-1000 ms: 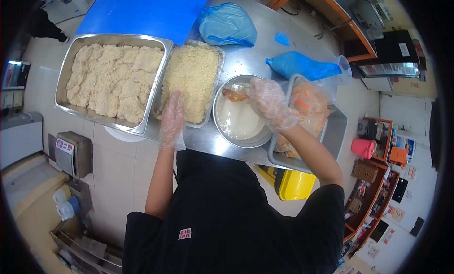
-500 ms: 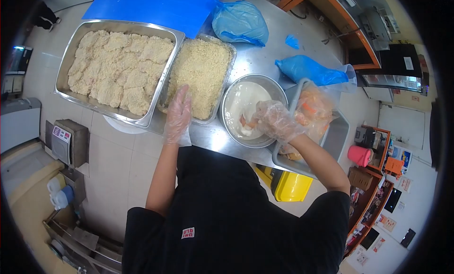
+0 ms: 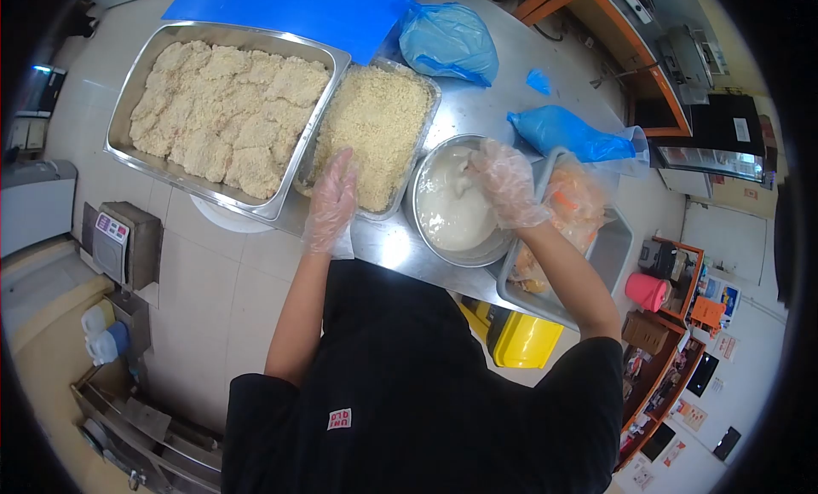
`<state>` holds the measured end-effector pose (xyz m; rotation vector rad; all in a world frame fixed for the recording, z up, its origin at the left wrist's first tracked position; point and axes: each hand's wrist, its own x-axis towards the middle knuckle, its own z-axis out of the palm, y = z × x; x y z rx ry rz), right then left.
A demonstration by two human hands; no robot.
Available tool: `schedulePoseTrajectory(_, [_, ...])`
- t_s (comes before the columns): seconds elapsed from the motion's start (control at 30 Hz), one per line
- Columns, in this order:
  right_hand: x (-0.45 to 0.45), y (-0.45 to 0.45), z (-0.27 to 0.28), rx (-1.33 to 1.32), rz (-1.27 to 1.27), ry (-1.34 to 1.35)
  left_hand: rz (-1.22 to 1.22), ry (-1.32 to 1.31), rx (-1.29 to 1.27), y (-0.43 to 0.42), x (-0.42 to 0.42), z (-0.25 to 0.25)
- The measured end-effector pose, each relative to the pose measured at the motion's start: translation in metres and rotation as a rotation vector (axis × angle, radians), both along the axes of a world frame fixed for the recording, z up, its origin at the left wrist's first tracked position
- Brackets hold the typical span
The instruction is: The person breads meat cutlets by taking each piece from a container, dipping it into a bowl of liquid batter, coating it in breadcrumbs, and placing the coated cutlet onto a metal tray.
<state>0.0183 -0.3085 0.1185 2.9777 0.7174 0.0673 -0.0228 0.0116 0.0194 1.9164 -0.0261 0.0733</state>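
Observation:
My left hand (image 3: 332, 206), in a clear plastic glove, reaches over the near edge of a tray of pale breadcrumbs (image 3: 375, 123). Its fingers are stretched out and hold nothing. My right hand (image 3: 509, 185), gloved too, is over the right side of a round metal bowl (image 3: 417, 217) of white batter (image 3: 456, 213). Its fingers are closed and point down into the batter. Whatever they grip is coated white, and I cannot make out its kind. To the left, a deep steel pan (image 3: 192, 177) is filled with crumb-coated pieces (image 3: 226, 110).
Right of the bowl, a grey tub (image 3: 618, 247) holds a clear bag of orange-pink pieces (image 3: 567, 208). Two blue plastic bags (image 3: 449, 42) lie behind on the steel table (image 3: 477, 106). A blue board (image 3: 290, 8) is at the back, and a yellow bin (image 3: 527, 339) stands below the table edge.
My right hand has moved up and back within the bowl. The reddish piece seen in the batter before no longer shows. My left hand remains by the crumbs; the whole view has shifted slightly.

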Motion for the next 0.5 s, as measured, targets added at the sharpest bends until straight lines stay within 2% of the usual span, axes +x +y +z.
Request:
schedulePoseTrajectory(0.03, [-0.003, 0.004, 0.014, 0.026, 0.020, -0.030, 0.001, -0.005, -0.011, 0.000, 0.000, -0.001])
schedulePoseTrajectory(0.13, [-0.011, -0.003, 0.001, -0.050, 0.029, 0.000, 0.003, -0.005, -0.008, -0.001, 0.000, 0.000])
schedulePoseTrajectory(0.23, [-0.025, -0.014, -0.057, -0.149, -0.071, 0.099, 0.005, -0.002, 0.014, -0.001, 0.001, 0.000])
schedulePoseTrajectory(0.33, [-0.032, -0.013, -0.071, 0.100, -0.072, 0.253, -0.002, 0.000, 0.007, 0.001, -0.001, 0.001])
schedulePoseTrajectory(0.43, [-0.039, -0.010, -0.052, 0.120, 0.034, 0.339, -0.010, -0.002, -0.007, 0.001, -0.001, 0.000])
schedulePoseTrajectory(0.5, [-0.043, 0.005, -0.025, 0.106, -0.028, 0.400, -0.014, -0.006, 0.008, 0.000, 0.000, -0.002])
